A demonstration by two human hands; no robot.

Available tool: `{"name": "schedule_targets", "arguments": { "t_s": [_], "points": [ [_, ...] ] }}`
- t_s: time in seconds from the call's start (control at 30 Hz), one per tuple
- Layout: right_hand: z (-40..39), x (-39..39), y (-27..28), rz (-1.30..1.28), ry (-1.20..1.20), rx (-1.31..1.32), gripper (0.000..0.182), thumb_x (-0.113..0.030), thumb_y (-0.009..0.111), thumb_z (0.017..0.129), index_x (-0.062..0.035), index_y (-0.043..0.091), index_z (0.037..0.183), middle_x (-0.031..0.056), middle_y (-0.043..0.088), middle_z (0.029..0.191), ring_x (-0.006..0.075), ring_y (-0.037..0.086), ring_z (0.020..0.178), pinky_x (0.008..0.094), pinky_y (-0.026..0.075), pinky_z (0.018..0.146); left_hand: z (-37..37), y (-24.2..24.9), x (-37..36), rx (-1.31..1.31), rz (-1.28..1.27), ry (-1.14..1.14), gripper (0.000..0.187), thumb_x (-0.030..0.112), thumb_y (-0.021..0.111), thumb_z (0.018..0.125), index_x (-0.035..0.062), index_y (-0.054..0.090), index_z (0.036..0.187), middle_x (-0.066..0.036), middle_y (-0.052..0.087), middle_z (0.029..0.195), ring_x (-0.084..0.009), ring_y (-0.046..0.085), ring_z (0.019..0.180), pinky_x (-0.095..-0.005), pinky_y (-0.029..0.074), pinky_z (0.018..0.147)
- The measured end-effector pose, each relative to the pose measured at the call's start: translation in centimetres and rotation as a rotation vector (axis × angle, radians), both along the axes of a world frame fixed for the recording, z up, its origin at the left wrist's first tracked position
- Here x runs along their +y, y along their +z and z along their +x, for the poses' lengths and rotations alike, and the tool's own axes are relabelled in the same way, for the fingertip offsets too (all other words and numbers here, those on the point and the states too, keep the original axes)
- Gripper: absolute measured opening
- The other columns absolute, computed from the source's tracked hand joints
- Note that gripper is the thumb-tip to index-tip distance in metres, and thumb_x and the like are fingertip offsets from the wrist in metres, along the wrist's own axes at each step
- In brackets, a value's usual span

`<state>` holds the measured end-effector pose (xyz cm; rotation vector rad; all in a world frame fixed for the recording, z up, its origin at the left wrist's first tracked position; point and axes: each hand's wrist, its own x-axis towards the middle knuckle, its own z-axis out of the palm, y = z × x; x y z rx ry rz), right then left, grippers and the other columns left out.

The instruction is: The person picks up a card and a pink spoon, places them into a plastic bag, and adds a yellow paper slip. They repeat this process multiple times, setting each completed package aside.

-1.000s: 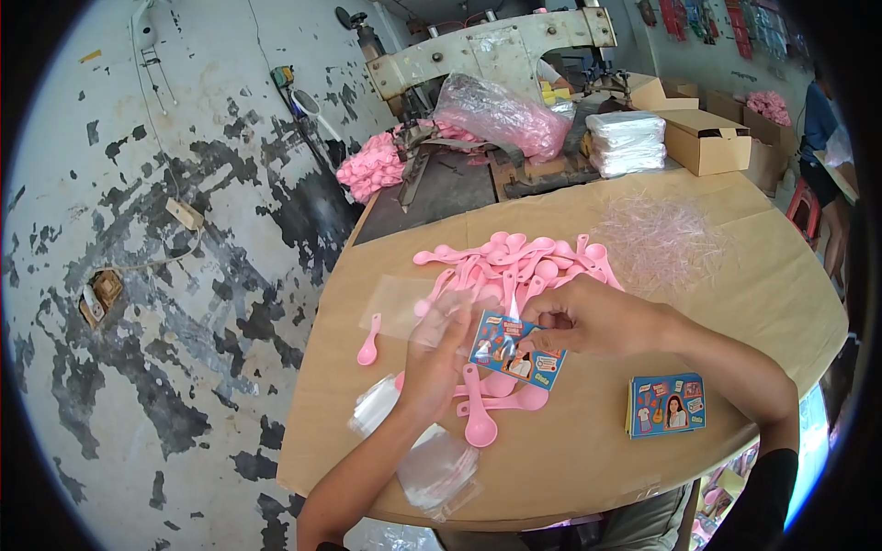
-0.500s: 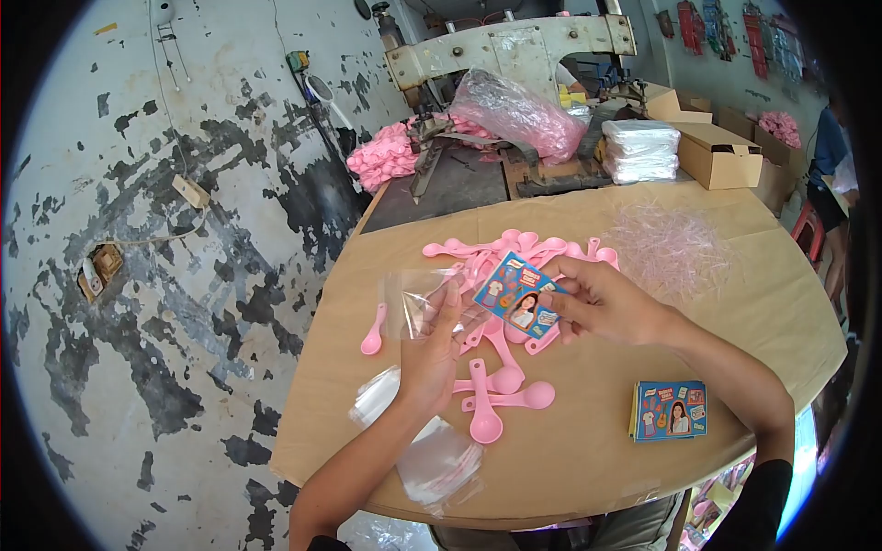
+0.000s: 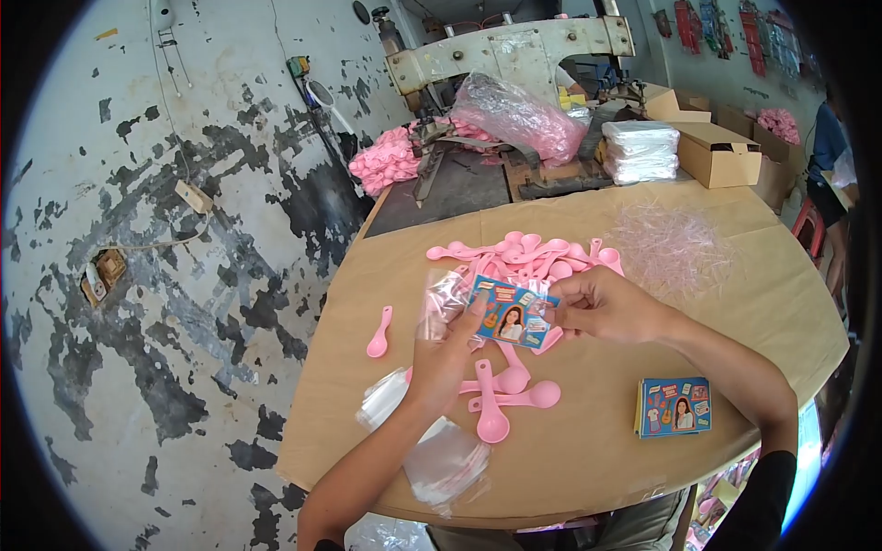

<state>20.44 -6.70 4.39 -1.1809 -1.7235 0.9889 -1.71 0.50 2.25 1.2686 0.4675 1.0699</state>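
Note:
My left hand (image 3: pixel 443 354) is closed on a small clear plastic bag (image 3: pixel 439 303), which stands up past the fingers. A blue printed card (image 3: pixel 510 312) with a picture of a person is pinched at its right edge by my right hand (image 3: pixel 606 303). The card's left edge lies right at my left thumb and the bag. Behind both hands spreads a pile of pink measuring spoons (image 3: pixel 514 253). Two crossed pink spoons (image 3: pixel 492 424) lie nearer me, and a single pink spoon (image 3: pixel 378 340) is off to the left.
Stacked clear bags (image 3: pixel 446 459) lie near the front edge, left of a stack of blue cards (image 3: pixel 673 407). Thin clear strips (image 3: pixel 671 243) are heaped at the right. Behind stand a machine (image 3: pixel 514 50), wrapped bags (image 3: pixel 640 151) and a cardboard box (image 3: pixel 717 154). A person (image 3: pixel 831 165) is at far right.
The card has moved slightly left and down and turned more level, its left edge now at my left thumb. My left hand and the bag have shifted right to meet it.

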Motion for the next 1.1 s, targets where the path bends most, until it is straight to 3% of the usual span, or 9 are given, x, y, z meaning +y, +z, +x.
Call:
{"name": "schedule_targets", "arguments": {
  "t_s": [0.13, 0.2, 0.3, 0.4, 0.5, 0.63, 0.77, 0.93, 1.1],
  "points": [
    [-0.8, -0.7, 0.3, 0.050, -0.026, -0.119, 0.026, -0.019, 0.061, 0.096, -0.0016, 0.067, 0.114, -0.0007, 0.066, 0.081, 0.0025, 0.055, 0.069, 0.0214, 0.046, 0.059, 0.4, -0.8, -0.7, 0.153, 0.045, 0.028, 0.034, 0.020, 0.063, 0.095, 0.0056, 0.052, 0.124, -0.001, 0.064, 0.109, -0.0071, 0.061, 0.096, -0.0257, 0.049, 0.080],
    [-1.7, -1.3, 0.8, 0.038, -0.029, 0.029, 0.028, -0.021, 0.060, 0.096, -0.0018, 0.066, 0.116, -0.0006, 0.066, 0.080, 0.0017, 0.056, 0.070, 0.0206, 0.047, 0.060, 0.3, -0.4, -1.3, 0.188, 0.064, -0.034, 0.033, 0.021, 0.063, 0.095, 0.0067, 0.053, 0.124, 0.000, 0.064, 0.109, -0.0071, 0.061, 0.097, -0.0254, 0.049, 0.082],
    [-2.1, -1.5, 1.0, 0.016, -0.058, 0.109, 0.029, -0.023, 0.059, 0.097, -0.0020, 0.066, 0.116, -0.0008, 0.066, 0.080, 0.0013, 0.056, 0.070, 0.0196, 0.049, 0.062, 0.3, -0.6, -1.5, 0.092, 0.077, -0.147, 0.031, 0.023, 0.059, 0.098, 0.0070, 0.054, 0.124, -0.001, 0.062, 0.113, -0.0072, 0.059, 0.101, -0.0254, 0.047, 0.086],
    [-2.2, -1.5, 0.9, 0.028, -0.084, 0.139, 0.028, -0.025, 0.059, 0.098, -0.0021, 0.067, 0.113, -0.0012, 0.065, 0.080, 0.0018, 0.057, 0.069, 0.0200, 0.050, 0.062, 0.6, -0.2, -1.4, -0.252, -0.175, -0.302, 0.031, 0.028, 0.055, 0.100, 0.0071, 0.055, 0.124, -0.002, 0.060, 0.117, -0.0065, 0.056, 0.106, -0.0259, 0.045, 0.089],
    [-2.6, -1.6, 0.8, 0.049, -0.113, 0.142, 0.027, -0.026, 0.059, 0.097, -0.0019, 0.067, 0.109, -0.0012, 0.066, 0.080, 0.0028, 0.057, 0.069, 0.0214, 0.050, 0.062, 0.5, 0.4, -2.1, -0.189, -0.029, -0.296, 0.031, 0.029, 0.049, 0.102, 0.0072, 0.054, 0.124, -0.001, 0.060, 0.118, -0.0065, 0.055, 0.110, -0.0262, 0.044, 0.091],
    [-2.7, -2.3, 0.6, -0.022, -0.079, 0.099, 0.025, -0.024, 0.060, 0.097, -0.0012, 0.066, 0.104, 0.0003, 0.067, 0.083, 0.0042, 0.059, 0.072, 0.0239, 0.051, 0.065, 0.7, -0.7, -2.6, -0.093, 0.032, -0.194, 0.031, 0.029, 0.047, 0.103, 0.0063, 0.054, 0.124, 0.000, 0.060, 0.115, -0.0034, 0.054, 0.103, -0.0227, 0.043, 0.084],
    [-2.1, -3.0, 0.5, 0.009, -0.140, 0.095, 0.024, -0.019, 0.061, 0.095, -0.0008, 0.063, 0.112, 0.0027, 0.067, 0.091, 0.0076, 0.062, 0.079, 0.0257, 0.052, 0.067, 0.4, 0.5, -2.7, -0.123, 0.040, -0.190, 0.032, 0.030, 0.046, 0.104, 0.0061, 0.054, 0.124, 0.004, 0.059, 0.107, 0.0001, 0.050, 0.091, -0.0197, 0.040, 0.074],
    [-2.4, -2.8, 0.5, 0.041, -0.004, 0.306, 0.034, -0.019, 0.064, 0.094, -0.0011, 0.058, 0.122, 0.0040, 0.067, 0.096, 0.0110, 0.066, 0.084, 0.0258, 0.052, 0.067, -0.2, -0.6, -1.9, -0.050, 0.074, -0.206, 0.041, 0.022, 0.035, 0.106, 0.0054, 0.034, 0.142, -0.008, 0.046, 0.138, -0.0188, 0.045, 0.128, -0.0396, 0.035, 0.110],
    [-3.1, -2.8, 0.3, 0.054, -0.108, 0.198, 0.034, -0.011, 0.062, 0.093, -0.0024, 0.057, 0.125, 0.0035, 0.066, 0.095, 0.0105, 0.064, 0.082, 0.0253, 0.052, 0.064, -0.5, -0.4, -2.3, 0.065, 0.211, -0.255, 0.039, 0.022, 0.036, 0.106, 0.0041, 0.037, 0.141, -0.006, 0.045, 0.138, -0.0128, 0.044, 0.126, -0.0303, 0.036, 0.104]
  ]
}}
